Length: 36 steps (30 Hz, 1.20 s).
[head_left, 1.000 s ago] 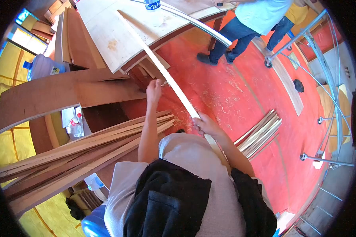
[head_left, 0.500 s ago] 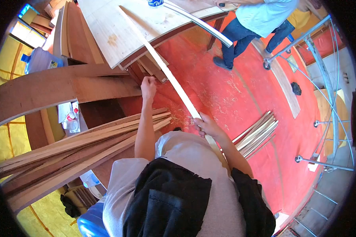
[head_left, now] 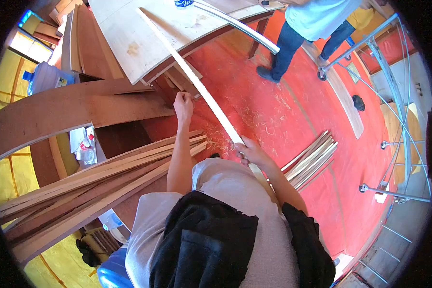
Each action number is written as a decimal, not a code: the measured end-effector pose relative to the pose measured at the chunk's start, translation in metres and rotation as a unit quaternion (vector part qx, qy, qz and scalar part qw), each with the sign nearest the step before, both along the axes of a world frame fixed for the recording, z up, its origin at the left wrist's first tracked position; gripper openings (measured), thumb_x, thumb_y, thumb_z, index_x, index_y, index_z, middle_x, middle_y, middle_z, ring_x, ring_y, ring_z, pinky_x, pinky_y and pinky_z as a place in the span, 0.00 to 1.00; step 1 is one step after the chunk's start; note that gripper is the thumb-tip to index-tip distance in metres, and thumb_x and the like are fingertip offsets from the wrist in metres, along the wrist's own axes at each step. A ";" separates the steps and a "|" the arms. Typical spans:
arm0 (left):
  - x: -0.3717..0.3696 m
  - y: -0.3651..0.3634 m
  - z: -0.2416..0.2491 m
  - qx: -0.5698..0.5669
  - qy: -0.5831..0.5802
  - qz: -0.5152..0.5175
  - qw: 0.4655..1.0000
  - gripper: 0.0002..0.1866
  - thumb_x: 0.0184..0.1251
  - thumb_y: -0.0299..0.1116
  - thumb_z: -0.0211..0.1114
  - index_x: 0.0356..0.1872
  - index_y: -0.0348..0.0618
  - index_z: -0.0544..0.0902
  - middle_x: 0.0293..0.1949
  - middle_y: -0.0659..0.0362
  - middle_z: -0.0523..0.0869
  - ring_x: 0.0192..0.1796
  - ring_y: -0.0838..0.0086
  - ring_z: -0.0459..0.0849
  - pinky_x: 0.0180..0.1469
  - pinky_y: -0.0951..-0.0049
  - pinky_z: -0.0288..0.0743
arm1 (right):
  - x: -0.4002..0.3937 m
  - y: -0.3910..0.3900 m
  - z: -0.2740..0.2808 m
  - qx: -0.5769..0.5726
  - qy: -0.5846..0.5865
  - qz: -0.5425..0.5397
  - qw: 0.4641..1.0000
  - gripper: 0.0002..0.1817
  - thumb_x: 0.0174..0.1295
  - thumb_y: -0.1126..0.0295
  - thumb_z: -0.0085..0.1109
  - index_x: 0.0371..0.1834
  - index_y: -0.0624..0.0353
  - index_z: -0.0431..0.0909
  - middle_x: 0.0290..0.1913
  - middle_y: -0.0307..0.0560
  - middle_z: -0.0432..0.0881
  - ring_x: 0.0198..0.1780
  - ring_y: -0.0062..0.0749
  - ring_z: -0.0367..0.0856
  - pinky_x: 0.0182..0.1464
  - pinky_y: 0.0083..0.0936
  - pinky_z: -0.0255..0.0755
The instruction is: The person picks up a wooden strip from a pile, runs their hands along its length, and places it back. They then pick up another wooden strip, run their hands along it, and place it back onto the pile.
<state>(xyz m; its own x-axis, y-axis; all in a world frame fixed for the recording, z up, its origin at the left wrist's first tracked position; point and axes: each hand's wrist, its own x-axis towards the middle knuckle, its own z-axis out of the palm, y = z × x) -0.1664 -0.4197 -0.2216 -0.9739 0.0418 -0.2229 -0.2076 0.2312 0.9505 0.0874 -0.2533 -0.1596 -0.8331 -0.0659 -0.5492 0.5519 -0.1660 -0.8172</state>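
Observation:
A long pale wood strip (head_left: 197,82) runs from the white-topped table past my body on the right. My right hand (head_left: 252,152) is wrapped round it near my waist, and the far end of the strip rests over the tabletop. My left hand (head_left: 183,106) is raised to the left of the strip, apart from it, with the fingers closed. Whatever those fingers may hold is too small or hidden to make out. Behind my left forearm lies a stack of long wooden strips (head_left: 96,175).
The white-topped table (head_left: 125,31) carries a blue-labelled container (head_left: 183,4) and a metal strip (head_left: 240,26). A person in a light shirt (head_left: 317,21) stands beyond it. A bundle of strips (head_left: 312,161) lies on the red floor covering (head_left: 269,120). Wheeled scaffolding (head_left: 389,57) stands right.
My left hand has shifted slightly to the right, toward the strip. My right hand keeps its grip on the strip. The person in the light shirt has moved a leg slightly.

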 end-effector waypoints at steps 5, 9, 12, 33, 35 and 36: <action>0.004 0.012 0.022 -0.135 0.424 -0.140 0.885 0.10 0.67 0.30 0.65 0.48 0.47 0.85 0.50 0.55 0.84 0.58 0.64 0.78 0.60 0.60 0.71 | -0.001 0.001 0.000 -0.010 -0.009 -0.002 1.000 0.09 0.74 0.65 0.48 0.51 0.57 0.68 0.23 0.37 0.70 0.16 0.20 0.66 0.16 0.23 0.62; -0.033 0.007 0.023 -0.165 0.425 -0.327 0.828 0.07 0.63 0.37 0.69 0.41 0.54 0.88 0.57 0.65 0.83 0.71 0.61 0.69 0.74 0.48 0.54 | 0.001 0.001 -0.005 0.020 0.006 0.012 1.000 0.10 0.75 0.63 0.48 0.50 0.57 0.67 0.23 0.38 0.70 0.16 0.20 0.67 0.16 0.24 0.63; -0.058 0.009 0.032 -0.213 0.385 -0.433 0.787 0.08 0.62 0.42 0.70 0.38 0.56 0.89 0.52 0.68 0.86 0.69 0.65 0.72 0.74 0.43 0.51 | 0.001 0.002 -0.006 0.001 0.000 0.007 1.000 0.11 0.75 0.63 0.48 0.50 0.57 0.67 0.24 0.38 0.71 0.17 0.20 0.68 0.16 0.24 0.64; -0.083 0.014 0.063 -0.192 0.262 -0.524 0.787 0.08 0.66 0.34 0.68 0.44 0.48 0.89 0.51 0.60 0.87 0.60 0.67 0.79 0.72 0.57 0.54 | 0.006 0.006 0.007 0.013 -0.029 0.015 0.999 0.10 0.75 0.64 0.48 0.50 0.59 0.66 0.24 0.38 0.69 0.17 0.19 0.67 0.17 0.21 0.63; -0.080 0.016 0.059 -0.218 0.263 -0.531 0.775 0.06 0.65 0.35 0.68 0.39 0.48 0.88 0.46 0.62 0.88 0.57 0.69 0.81 0.73 0.57 0.48 | 0.007 0.006 0.003 0.010 -0.016 0.017 1.000 0.10 0.75 0.63 0.48 0.46 0.58 0.66 0.24 0.39 0.68 0.17 0.22 0.68 0.16 0.23 0.64; -0.081 0.015 0.057 -0.231 0.264 -0.535 0.769 0.06 0.65 0.36 0.68 0.37 0.48 0.88 0.44 0.62 0.88 0.55 0.70 0.81 0.73 0.56 0.46 | 0.007 0.005 0.002 0.006 -0.012 0.019 1.000 0.10 0.75 0.63 0.47 0.46 0.58 0.66 0.24 0.39 0.69 0.17 0.22 0.68 0.16 0.23 0.64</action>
